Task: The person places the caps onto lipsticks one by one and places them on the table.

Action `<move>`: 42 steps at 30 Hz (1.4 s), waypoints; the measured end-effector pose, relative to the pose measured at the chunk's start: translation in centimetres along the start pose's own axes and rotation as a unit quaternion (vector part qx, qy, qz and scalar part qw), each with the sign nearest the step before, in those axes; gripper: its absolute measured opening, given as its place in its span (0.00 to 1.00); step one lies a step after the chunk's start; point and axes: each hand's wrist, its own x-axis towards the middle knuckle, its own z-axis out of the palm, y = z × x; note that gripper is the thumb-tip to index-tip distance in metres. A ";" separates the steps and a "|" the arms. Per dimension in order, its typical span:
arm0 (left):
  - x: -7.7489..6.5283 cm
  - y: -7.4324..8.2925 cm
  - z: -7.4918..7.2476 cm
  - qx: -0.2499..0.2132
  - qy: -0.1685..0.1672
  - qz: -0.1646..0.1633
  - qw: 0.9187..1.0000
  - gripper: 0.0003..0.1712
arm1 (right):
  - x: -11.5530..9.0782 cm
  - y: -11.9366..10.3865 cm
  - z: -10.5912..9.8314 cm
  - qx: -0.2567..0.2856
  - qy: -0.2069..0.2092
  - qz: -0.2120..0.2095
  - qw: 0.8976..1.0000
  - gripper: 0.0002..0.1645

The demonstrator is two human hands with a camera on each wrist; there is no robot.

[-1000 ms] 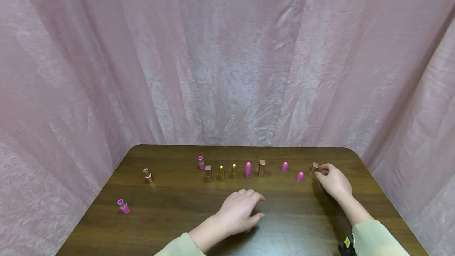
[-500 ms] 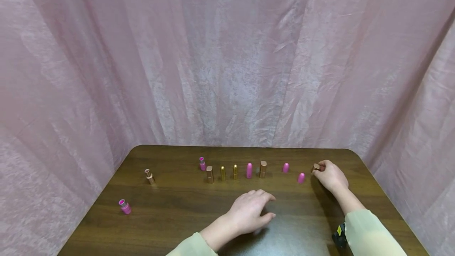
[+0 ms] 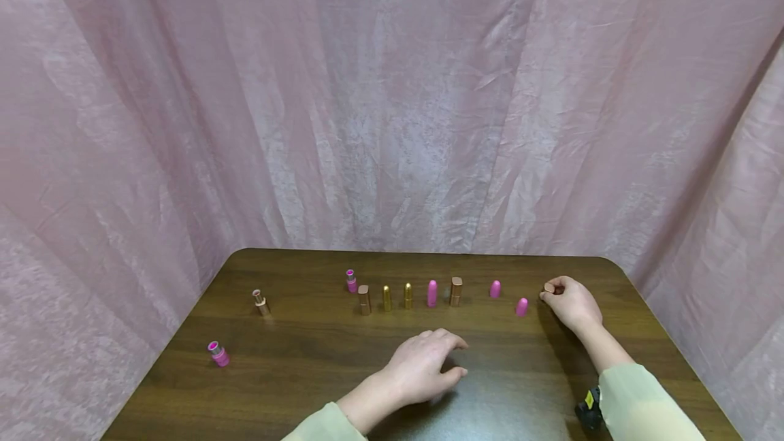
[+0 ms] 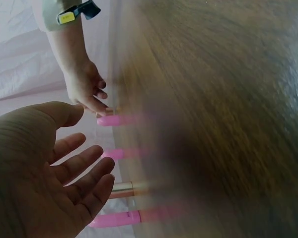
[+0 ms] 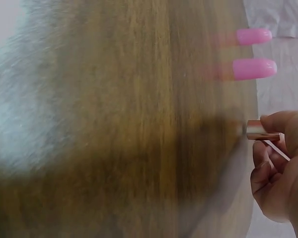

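At the table's right side my right hand [image 3: 574, 303] pinches a rose-gold lipstick cap [image 5: 260, 130] between thumb and fingers. The right wrist view shows the cap upright, at or very near the tabletop. Two pink lipstick caps [image 3: 495, 289] [image 3: 522, 307] stand just left of that hand. My left hand [image 3: 424, 366] hovers over the middle of the table, palm turned to the right, fingers loosely bent and holding nothing. Beyond it stand a closed pink lipstick [image 3: 432, 293] and a closed rose-gold lipstick [image 3: 456, 291].
Two gold lipsticks [image 3: 387, 298] [image 3: 408, 296] and another rose-gold lipstick [image 3: 364, 300] continue the row leftward. An uncapped pink lipstick base [image 3: 351, 281] stands behind. Farther left are an uncapped rose-gold base [image 3: 261, 303] and a second pink base [image 3: 218, 354]. A pink curtain [image 3: 392, 101] hangs behind the table [image 3: 294, 386].
My right hand has closed in on the rose-gold cap and now pinches it. The left hand shifted slightly right, then a little back. The standing lipsticks keep their places.
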 end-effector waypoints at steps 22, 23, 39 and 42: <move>-2.7 -3.5 -2.1 -0.013 0.025 -0.038 0.999 0.21 | -5.0 -4.5 0.1 0.177 -0.001 -0.057 0.983 0.19; -2.9 -3.6 -2.2 -0.012 0.026 -0.040 0.999 0.20 | -5.2 -4.8 0.4 0.194 -0.002 -0.056 0.979 0.20; -3.4 -4.4 -1.7 -0.015 0.030 -0.058 0.998 0.20 | -9.1 -9.2 7.1 0.526 -0.065 0.133 0.837 0.11; -3.6 -4.6 -1.6 -0.018 0.030 -0.062 0.997 0.20 | -9.5 -9.7 7.8 0.552 -0.061 0.149 0.818 0.09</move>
